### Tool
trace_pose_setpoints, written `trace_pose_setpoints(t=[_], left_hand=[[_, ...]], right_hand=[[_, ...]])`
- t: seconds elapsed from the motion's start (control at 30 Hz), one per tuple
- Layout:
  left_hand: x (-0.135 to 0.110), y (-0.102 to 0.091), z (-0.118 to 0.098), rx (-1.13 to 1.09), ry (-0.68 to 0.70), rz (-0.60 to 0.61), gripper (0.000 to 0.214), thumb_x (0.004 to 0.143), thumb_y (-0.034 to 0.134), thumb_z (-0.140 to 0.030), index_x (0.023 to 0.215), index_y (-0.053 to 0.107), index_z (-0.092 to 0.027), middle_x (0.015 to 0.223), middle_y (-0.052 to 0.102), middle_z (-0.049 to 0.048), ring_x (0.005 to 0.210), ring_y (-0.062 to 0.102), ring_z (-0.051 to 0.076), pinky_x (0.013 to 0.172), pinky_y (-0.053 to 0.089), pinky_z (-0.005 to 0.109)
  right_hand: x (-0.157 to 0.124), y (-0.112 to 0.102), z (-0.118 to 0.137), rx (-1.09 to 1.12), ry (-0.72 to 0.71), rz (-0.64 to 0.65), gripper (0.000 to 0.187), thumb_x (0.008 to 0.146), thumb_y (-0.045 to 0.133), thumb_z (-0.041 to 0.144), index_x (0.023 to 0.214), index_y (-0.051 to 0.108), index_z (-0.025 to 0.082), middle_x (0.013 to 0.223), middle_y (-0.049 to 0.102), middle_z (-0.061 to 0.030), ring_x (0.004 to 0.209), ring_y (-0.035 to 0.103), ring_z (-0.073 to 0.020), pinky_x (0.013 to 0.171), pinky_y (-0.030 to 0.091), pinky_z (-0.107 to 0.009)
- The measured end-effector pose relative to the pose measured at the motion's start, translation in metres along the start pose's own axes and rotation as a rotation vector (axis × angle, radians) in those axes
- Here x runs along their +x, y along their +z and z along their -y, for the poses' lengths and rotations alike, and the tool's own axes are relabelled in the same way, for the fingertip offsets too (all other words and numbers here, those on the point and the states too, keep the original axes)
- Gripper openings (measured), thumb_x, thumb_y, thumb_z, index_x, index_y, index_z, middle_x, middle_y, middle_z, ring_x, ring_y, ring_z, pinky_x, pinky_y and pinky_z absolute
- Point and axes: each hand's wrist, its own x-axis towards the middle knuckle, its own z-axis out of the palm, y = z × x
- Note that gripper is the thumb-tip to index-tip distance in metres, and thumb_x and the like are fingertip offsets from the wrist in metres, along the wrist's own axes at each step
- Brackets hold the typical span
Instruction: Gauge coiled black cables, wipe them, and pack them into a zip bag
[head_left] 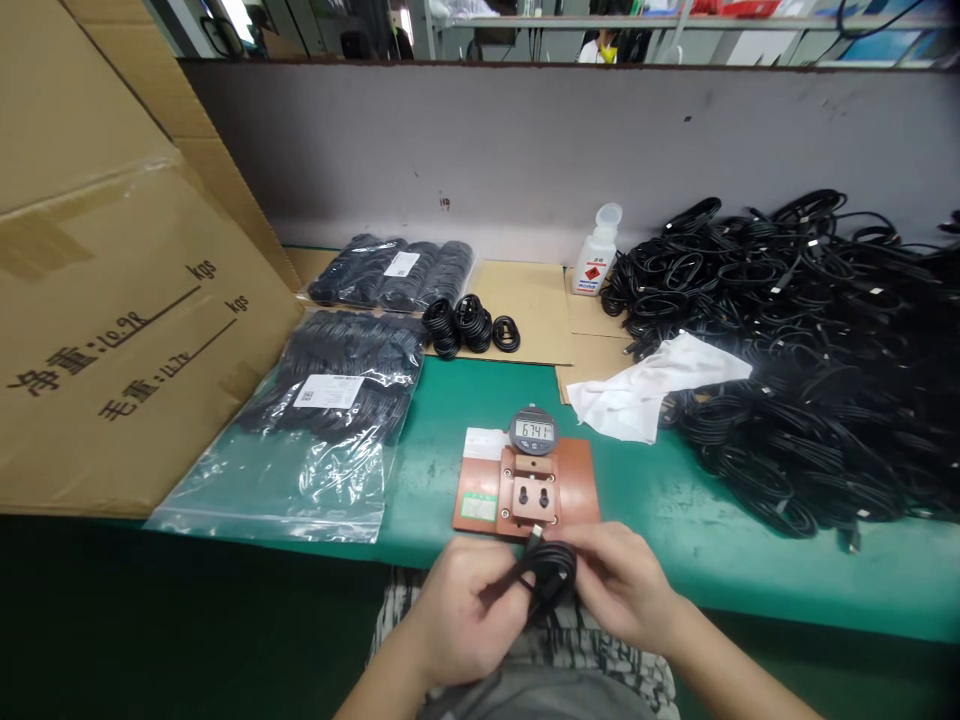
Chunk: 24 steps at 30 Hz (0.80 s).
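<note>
A coiled black cable (553, 578) is held at the table's front edge, close to my body. My left hand (476, 605) is closed around one side of the coil, its thumb pressed near the cable end. A metal-tipped connector (535, 534) points up toward the measuring fixture. From the other side my right hand (619, 580) grips the coil with thumb and fingers; its fingertips are partly hidden. Just beyond stands the copper-coloured fixture (532, 495), topped by a round digital gauge (534, 430) whose display seems to read 6.741.
A big heap of black cables (772, 290) covers the right side, with a white cloth (660, 385) at its edge. Behind are a white bottle (596, 250) and small cable coils (472, 322). Bagged cables (337, 370) and a large carton (142, 330) stand left.
</note>
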Motion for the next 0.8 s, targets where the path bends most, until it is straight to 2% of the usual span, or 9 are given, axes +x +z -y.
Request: trace_pose_setpoints(t=[0.1,0.2,0.27,0.43,0.53,0.6,0.63,0.7,0.8], left_hand=[[-0.007,0.006,-0.007,-0.021,-0.055,-0.124,0.036,0.097,0.045,-0.021,0.064,0.032,-0.022,0.058,0.039,-0.004,0.053,0.04,0.011,0.052,0.029,0.024],[-0.012,0.014,-0.015,-0.016,-0.083,-0.261,0.032,0.098,0.047,-0.021,0.067,0.045,-0.02,0.062,0.049,-0.0019,0.056,0.047,0.012,0.054,0.034,0.023],[-0.013,0.017,-0.02,0.0,-0.058,-0.289,0.029,0.098,0.047,-0.02,0.069,0.051,-0.019,0.063,0.052,-0.0013,0.058,0.05,0.012,0.055,0.036,0.023],[-0.013,0.017,-0.028,0.015,-0.016,-0.224,0.026,0.097,0.05,-0.019,0.072,0.056,-0.019,0.068,0.056,0.0002,0.063,0.056,0.014,0.058,0.041,0.023],[-0.016,0.019,-0.028,-0.023,-0.067,-0.228,0.014,0.095,0.053,-0.016,0.102,0.064,-0.021,0.092,0.067,0.0043,0.08,0.066,0.018,0.067,0.051,0.024],[-0.02,0.023,-0.026,-0.059,-0.078,-0.295,0.036,0.091,0.056,-0.012,0.124,0.057,-0.026,0.109,0.069,0.0051,0.092,0.069,0.019,0.076,0.056,0.025],[-0.023,0.026,-0.024,-0.079,-0.077,-0.337,0.042,0.09,0.057,-0.011,0.129,0.053,-0.028,0.114,0.068,0.0051,0.096,0.07,0.019,0.08,0.057,0.026],[-0.025,0.032,-0.021,-0.114,-0.072,-0.395,0.044,0.09,0.056,-0.009,0.129,0.053,-0.029,0.118,0.069,0.005,0.099,0.071,0.019,0.084,0.058,0.028],[-0.023,0.036,-0.021,-0.129,-0.09,-0.477,0.034,0.088,0.06,-0.01,0.118,0.061,-0.026,0.104,0.073,0.0034,0.079,0.072,0.015,0.073,0.06,0.023]], right_hand=[[-0.005,-0.004,0.002,0.056,0.095,0.003,0.02,0.092,0.053,0.011,0.106,0.063,0.021,0.06,0.067,0.0025,0.043,0.058,-0.0117,0.046,0.046,-0.021],[-0.008,-0.006,0.001,0.155,0.091,0.048,0.012,0.093,0.06,0.028,0.102,0.063,0.021,0.056,0.058,0.0047,0.044,0.051,-0.0119,0.046,0.043,-0.023],[-0.008,-0.005,0.0,0.172,0.089,0.064,0.012,0.09,0.066,0.031,0.095,0.063,0.021,0.055,0.055,0.0051,0.046,0.048,-0.0113,0.047,0.04,-0.023],[-0.006,-0.004,0.001,0.146,0.149,0.076,0.006,0.085,0.064,0.02,0.081,0.06,0.019,0.058,0.056,0.0031,0.047,0.046,-0.0102,0.048,0.039,-0.021],[-0.005,-0.005,0.002,0.149,0.166,0.068,0.006,0.081,0.064,0.017,0.079,0.059,0.02,0.057,0.054,0.0043,0.046,0.045,-0.0093,0.046,0.039,-0.02],[-0.005,-0.005,0.002,0.16,0.172,0.074,0.006,0.08,0.064,0.018,0.077,0.059,0.02,0.057,0.053,0.0048,0.046,0.044,-0.0088,0.046,0.038,-0.019],[-0.005,-0.005,0.002,0.164,0.176,0.074,0.007,0.079,0.065,0.019,0.076,0.059,0.02,0.057,0.053,0.0049,0.046,0.044,-0.0087,0.046,0.038,-0.019],[-0.005,-0.006,0.001,0.171,0.184,0.069,0.008,0.079,0.065,0.019,0.074,0.059,0.019,0.056,0.053,0.0049,0.046,0.044,-0.0086,0.045,0.038,-0.019],[-0.005,-0.005,0.001,0.181,0.201,0.067,0.006,0.079,0.064,0.017,0.075,0.06,0.019,0.058,0.055,0.004,0.047,0.047,-0.0086,0.045,0.039,-0.018]])
